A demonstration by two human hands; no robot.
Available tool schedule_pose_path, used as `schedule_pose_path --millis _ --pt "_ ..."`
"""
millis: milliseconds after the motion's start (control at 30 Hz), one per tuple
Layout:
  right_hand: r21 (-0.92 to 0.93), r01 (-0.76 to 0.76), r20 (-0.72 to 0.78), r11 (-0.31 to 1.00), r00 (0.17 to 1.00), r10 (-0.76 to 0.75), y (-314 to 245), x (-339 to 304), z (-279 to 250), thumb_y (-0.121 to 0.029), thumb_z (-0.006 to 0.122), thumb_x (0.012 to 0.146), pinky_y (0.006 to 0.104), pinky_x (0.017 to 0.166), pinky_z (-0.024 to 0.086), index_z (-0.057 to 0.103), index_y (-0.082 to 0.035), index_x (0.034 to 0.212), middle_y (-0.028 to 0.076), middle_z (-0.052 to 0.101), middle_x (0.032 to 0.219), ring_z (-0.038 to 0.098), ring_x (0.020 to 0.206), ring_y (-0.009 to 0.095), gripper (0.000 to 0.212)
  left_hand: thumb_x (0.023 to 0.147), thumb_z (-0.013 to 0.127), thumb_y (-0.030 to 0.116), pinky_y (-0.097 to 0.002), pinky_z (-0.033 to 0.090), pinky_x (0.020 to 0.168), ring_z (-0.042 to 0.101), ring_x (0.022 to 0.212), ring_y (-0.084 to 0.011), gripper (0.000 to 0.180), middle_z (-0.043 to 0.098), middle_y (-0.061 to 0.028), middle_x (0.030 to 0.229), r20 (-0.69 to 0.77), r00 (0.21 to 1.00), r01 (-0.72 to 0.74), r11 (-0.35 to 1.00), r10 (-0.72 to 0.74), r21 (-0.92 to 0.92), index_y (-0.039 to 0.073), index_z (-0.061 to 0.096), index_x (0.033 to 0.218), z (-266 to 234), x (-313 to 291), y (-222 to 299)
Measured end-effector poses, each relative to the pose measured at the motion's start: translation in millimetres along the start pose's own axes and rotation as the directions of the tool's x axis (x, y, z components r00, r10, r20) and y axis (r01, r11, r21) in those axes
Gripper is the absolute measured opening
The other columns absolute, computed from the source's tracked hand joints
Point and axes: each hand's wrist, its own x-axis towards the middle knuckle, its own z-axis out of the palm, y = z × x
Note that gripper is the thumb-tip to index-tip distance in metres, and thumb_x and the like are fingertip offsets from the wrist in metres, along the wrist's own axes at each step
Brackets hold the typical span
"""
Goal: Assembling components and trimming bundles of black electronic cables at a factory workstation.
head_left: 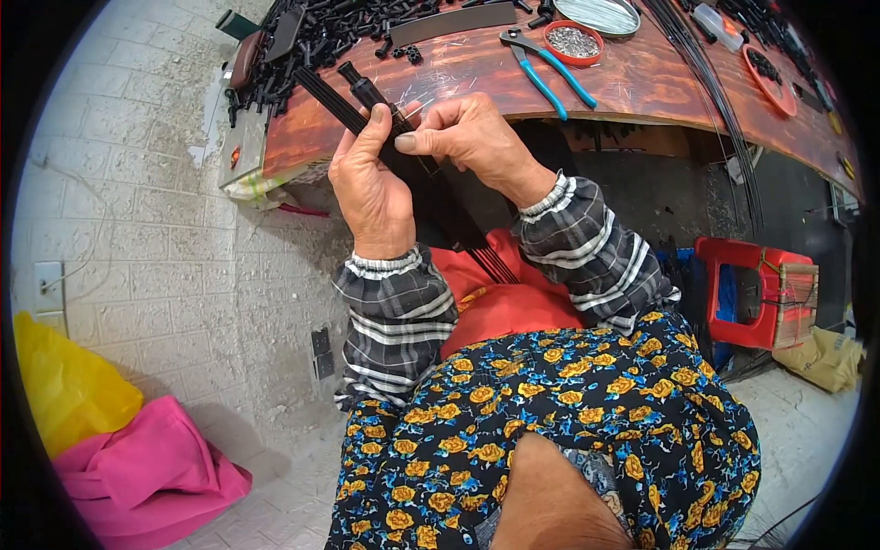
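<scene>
My left hand is closed around a bundle of thin black rods and a black ribbed tubular fitting, which together look like an umbrella frame. The rods slant from the table edge down toward my lap. Right beside the fitting, my right hand is closed in a pinch, thumb against fingers. A thin pale strand shows near its fingertips, but what the pinch holds is too small to make out. The lower part of the fitting is hidden behind my fingers.
The wooden table carries scattered black plastic fittings, blue-handled pliers, a red dish of small metal pieces and a tray of pale wires. Long black rods overhang its edge. A red stool stands right.
</scene>
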Motion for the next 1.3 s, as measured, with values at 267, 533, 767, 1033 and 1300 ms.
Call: schedule_pose_path --millis 267,533,767,1033,1300 --pt "0.089 0.050 -0.011 0.995 0.999 -0.049 5.0 -6.2 3.2 -0.027 0.079 0.077 0.0182 0.040 0.030 0.065 -0.008 0.066 -0.006 0.052 0.056 0.043 0.046 0.001 0.026 0.085 0.065 0.003 -0.0275 0.048 0.080 0.062 0.083 -0.0154 0.016 0.065 -0.0050 0.092 -0.007 1.000 -0.025 1.000 0.025 0.004 -0.002 0.063 0.100 0.3 -5.2 2.6" --pt "0.037 0.068 -0.077 0.997 0.995 -0.065 -1.4 -12.6 9.1 -0.029 0.076 0.080 0.0181 0.040 0.028 0.062 -0.008 0.064 -0.006 0.053 0.055 0.041 0.045 0.001 0.029 0.086 0.064 0.004 -0.0277 0.049 0.081 0.061 0.085 -0.0162 0.016 0.064 -0.0046 0.093 0.019 1.000 -0.017 0.998 0.019 -0.062 -0.002 0.064 0.101 -0.6 -8.5 3.3" --pt "0.082 -0.010 -0.061 0.997 0.998 0.015 -6.3 -14.2 16.8 -0.029 0.077 0.078 0.0171 0.040 0.027 0.065 -0.007 0.067 -0.005 0.054 0.056 0.041 0.045 0.000 0.027 0.088 0.064 0.006 -0.0278 0.048 0.081 0.061 0.086 -0.0147 0.016 0.064 -0.0046 0.096 0.059 0.998 -0.014 1.000 0.016 -0.027 -0.002 0.064 0.102 -13.5 -7.8 6.5" --pt "0.095 0.110 -0.109 0.989 0.989 -0.099 3.3 -12.8 32.6 -0.027 0.078 0.078 0.0164 0.043 0.036 0.067 -0.004 0.074 -0.004 0.055 0.058 0.050 0.050 0.003 0.025 0.091 0.063 0.012 -0.0277 0.048 0.082 0.063 0.086 -0.0157 0.018 0.066 -0.0067 0.095 0.070 0.988 -0.140 0.987 0.135 0.079 -0.003 0.064 0.101 -13.3 -14.2 9.0" --pt "0.001 0.081 -0.056 0.997 0.995 -0.081 1.5 -11.7 20.0 -0.026 0.078 0.078 0.0174 0.043 0.037 0.068 -0.004 0.074 -0.003 0.057 0.058 0.051 0.050 0.003 0.025 0.091 0.063 0.013 -0.0282 0.049 0.081 0.063 0.085 -0.0169 0.017 0.065 -0.0063 0.092 0.087 0.982 -0.169 0.985 0.167 0.020 -0.002 0.063 0.099 -6.2 -14.7 4.2"
